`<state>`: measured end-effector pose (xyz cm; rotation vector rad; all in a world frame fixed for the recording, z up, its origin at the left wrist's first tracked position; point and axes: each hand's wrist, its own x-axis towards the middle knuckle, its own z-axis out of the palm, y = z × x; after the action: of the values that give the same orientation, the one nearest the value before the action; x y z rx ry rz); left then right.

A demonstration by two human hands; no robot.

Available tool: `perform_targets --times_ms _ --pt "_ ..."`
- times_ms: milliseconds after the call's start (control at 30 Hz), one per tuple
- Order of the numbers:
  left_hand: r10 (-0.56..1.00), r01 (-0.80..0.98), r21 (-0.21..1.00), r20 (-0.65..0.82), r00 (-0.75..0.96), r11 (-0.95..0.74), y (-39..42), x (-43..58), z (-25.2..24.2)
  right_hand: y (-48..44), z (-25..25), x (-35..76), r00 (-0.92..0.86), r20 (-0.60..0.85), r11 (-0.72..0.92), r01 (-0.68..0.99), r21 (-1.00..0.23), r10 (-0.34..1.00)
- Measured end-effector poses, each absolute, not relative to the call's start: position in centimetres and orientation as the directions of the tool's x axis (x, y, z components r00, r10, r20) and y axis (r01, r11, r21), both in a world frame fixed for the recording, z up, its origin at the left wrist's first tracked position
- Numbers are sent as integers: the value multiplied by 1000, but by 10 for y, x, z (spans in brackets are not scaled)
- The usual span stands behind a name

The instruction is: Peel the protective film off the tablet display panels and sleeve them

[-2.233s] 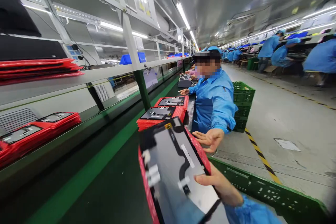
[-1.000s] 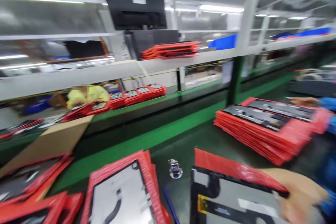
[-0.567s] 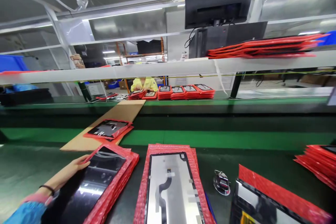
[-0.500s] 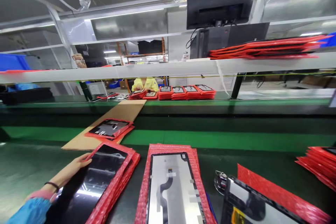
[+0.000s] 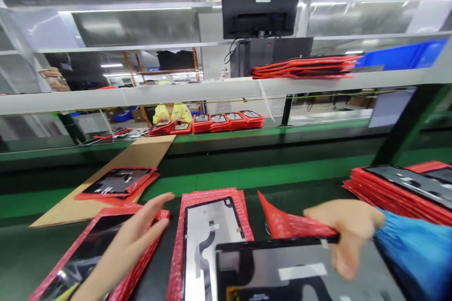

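My right hand (image 5: 344, 225), in a blue sleeve, grips a tablet-size display panel (image 5: 271, 261) by its top edge, thumb on its grey back. Under the same fingers a red bubble-wrap bag (image 5: 287, 221) sticks up behind the panel. My left hand (image 5: 132, 240) hovers with fingers stretched and nothing in them, above a black-faced panel (image 5: 95, 244) lying on red bubble wrap. Between the hands lies another panel (image 5: 212, 218), silver back up, on a stack of red bubble-wrap bags (image 5: 176, 240); the held panel covers its lower right part.
Stacked wrapped panels (image 5: 399, 188) stand at the right. Others (image 5: 120, 181) lie on a cardboard sheet (image 5: 148, 148). A shelf (image 5: 197, 88) crosses above, with a monitor (image 5: 259, 4) over it. Beyond, a person in yellow (image 5: 180, 112) handles red-wrapped panels.
My left hand has let go of the black-faced panel and moved right. My right hand has come into view, holding the panel and red bag, raised and shifted left. The view has turned right.
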<state>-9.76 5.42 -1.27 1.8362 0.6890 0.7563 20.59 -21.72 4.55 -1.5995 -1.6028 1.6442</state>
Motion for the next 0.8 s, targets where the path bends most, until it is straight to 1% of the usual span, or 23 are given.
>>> perform_targets --times_ms 33,100,133,200,267,300,400,467,533,600,633,667,700,733,800 --pt "575 89 924 154 803 -372 31 -78 -1 -206 51 202 -332 -468 -298 451 -841 819" --pt "289 -24 918 150 946 -396 -6 -40 22 -184 60 192 -409 -492 -240 529 -814 768" --pt "144 -45 913 113 983 -406 -18 -23 30 -176 65 186 -473 -498 -212 535 -818 727" --pt "-131 -128 887 77 988 -444 -32 4 42 -165 73 174 -576 -517 -174 545 -820 633" --pt "-307 -158 873 10 952 -461 -34 20 46 -162 78 167 -598 -530 -154 564 -811 601" --pt "-365 -155 868 -33 930 -472 -33 24 47 -162 80 166 -583 -537 -149 581 -800 609" --pt "-443 -98 848 -171 880 -521 -31 21 50 -165 84 171 -510 -563 -142 647 -749 650" --pt "-434 -30 876 -208 876 -481 -33 15 51 -164 84 178 -467 -595 -172 674 -718 654" --pt "-371 57 927 -204 906 -371 -36 9 50 -162 86 190 -400 -565 -245 615 -749 722" --pt "-272 125 959 -195 942 -256 -37 3 47 -161 89 207 -264 -448 -289 477 -830 854" --pt "-210 146 968 -189 959 -203 -35 0 44 -162 90 218 -155 -356 -275 389 -879 921" --pt "-125 164 979 -180 976 -124 -32 -4 41 -165 91 229 -38 -258 -234 309 -922 965" --pt "0 165 986 -165 986 -24 -29 -8 38 -168 91 239 108 -153 -175 231 -957 982" --pt "150 140 987 -151 977 81 -25 -12 35 -172 90 248 261 -48 -93 163 -982 964" --pt "447 24 972 -129 885 233 -16 -19 31 -181 83 258 465 106 62 108 -992 879"
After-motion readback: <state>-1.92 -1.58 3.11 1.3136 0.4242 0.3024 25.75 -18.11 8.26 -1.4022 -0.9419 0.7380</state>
